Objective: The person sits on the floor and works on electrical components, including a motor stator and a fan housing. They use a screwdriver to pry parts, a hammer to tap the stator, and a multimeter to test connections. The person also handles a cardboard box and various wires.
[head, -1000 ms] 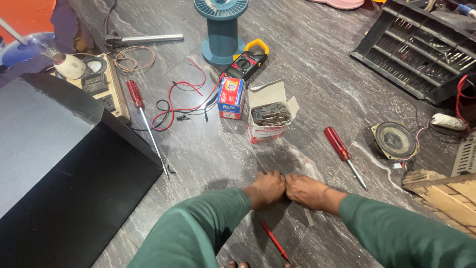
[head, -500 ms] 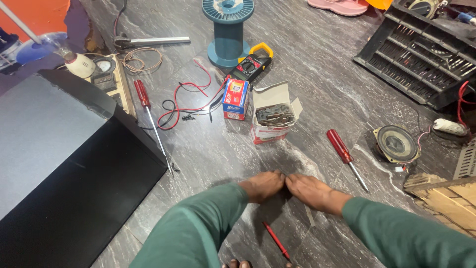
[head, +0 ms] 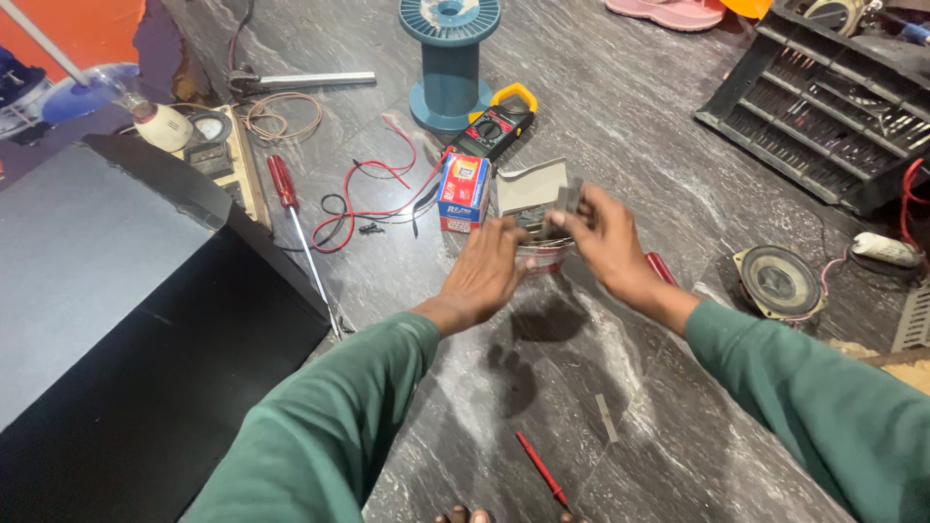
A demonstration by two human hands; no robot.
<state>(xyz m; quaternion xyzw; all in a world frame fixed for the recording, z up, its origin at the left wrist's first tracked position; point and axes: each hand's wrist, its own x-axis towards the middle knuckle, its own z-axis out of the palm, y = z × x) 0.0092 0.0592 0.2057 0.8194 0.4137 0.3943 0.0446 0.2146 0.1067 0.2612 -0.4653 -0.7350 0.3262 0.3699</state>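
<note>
Both hands at the open small cardboard box (head: 536, 208): right hand (head: 605, 237) fingers pinch a thin stiff metal piece (head: 565, 200), left hand (head: 491, 271) fingers curled loosely, light, grip edges.

Green sleeves (head: 320, 426); teal spool (head: 449, 60); red-handled screwdriver (head: 282, 181) — dark grey, white-veined marble floor (head: 601, 349)

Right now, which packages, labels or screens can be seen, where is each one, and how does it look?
Small box: upright on the floor left of the hands, blue and red with a printed label.
Open carton: behind both hands, grey-white flaps, red-and-white base.
Clamp meter: near the blue spool, black and yellow, screen too small to judge.
</note>
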